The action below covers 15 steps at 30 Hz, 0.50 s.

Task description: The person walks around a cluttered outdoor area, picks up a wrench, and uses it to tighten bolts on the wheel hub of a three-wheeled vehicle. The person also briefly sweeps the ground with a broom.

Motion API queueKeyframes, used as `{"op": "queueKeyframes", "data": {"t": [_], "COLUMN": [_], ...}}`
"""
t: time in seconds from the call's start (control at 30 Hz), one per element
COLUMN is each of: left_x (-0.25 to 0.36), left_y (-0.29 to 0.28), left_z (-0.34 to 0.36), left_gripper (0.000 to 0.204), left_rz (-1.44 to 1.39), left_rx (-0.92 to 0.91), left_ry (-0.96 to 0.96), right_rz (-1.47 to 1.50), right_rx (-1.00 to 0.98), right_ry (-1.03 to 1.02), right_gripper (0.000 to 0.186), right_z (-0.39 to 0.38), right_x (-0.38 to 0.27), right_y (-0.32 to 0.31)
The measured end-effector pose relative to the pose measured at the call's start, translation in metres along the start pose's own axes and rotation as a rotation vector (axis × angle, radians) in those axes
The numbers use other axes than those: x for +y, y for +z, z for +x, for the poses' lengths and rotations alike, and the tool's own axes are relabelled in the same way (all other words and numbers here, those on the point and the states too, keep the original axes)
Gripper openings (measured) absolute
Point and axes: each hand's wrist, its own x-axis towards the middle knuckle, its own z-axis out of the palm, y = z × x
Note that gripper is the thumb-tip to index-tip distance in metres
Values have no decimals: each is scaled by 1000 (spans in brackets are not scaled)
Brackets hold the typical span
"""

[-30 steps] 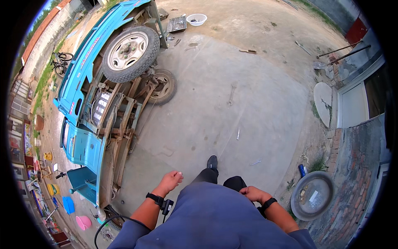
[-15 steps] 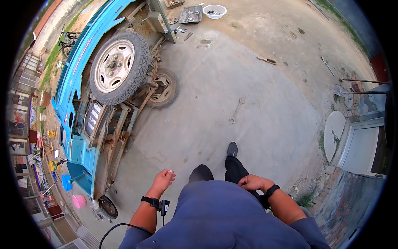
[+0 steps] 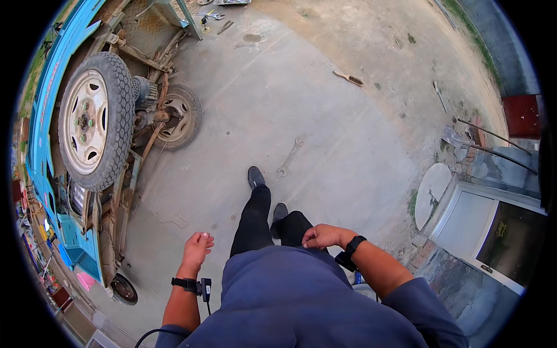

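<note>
My left hand (image 3: 198, 248) hangs at the left side of my blue shirt (image 3: 307, 293), fingers loosely curled and apart, with nothing visible in it. My right hand (image 3: 321, 235) is closed at my waist by the shirt's edge and dark trousers, its fingertips together; what they hold, if anything, is hidden. A large double-ended wrench (image 3: 283, 169) lies on the concrete beyond my feet. To my left a teal vehicle (image 3: 46, 116) is tipped over, its underside showing, with a raised spoked-rim wheel (image 3: 83, 122) and a second wheel (image 3: 173, 133) near the ground.
A wooden brush (image 3: 348, 77), a metal bar (image 3: 440, 95) and several tools (image 3: 216, 15) lie on the ground ahead. At right are two poles (image 3: 499, 156), a pale round slab (image 3: 428, 200) and a glazed door (image 3: 493, 232) in a wall. A pink bucket (image 3: 86, 281) sits at lower left.
I have stepped forward, my left foot now ahead. The view has shifted, so the vehicle and its wheels sit further left. Both hands keep much the same pose.
</note>
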Motion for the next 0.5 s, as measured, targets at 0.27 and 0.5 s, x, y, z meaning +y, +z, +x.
{"op": "queueKeyframes", "data": {"t": [0.27,0.5], "left_x": [47,24], "left_y": [32,103], "left_z": [27,-6], "left_gripper": [32,30], "left_rz": [-124,-434], "left_rx": [12,178], "left_ry": [-62,-147], "right_rz": [138,-84], "right_rx": [184,92], "right_ry": [-28,-26], "right_gripper": [24,24], "right_z": [14,11], "right_x": [-51,-98], "right_y": [-110,-202]}}
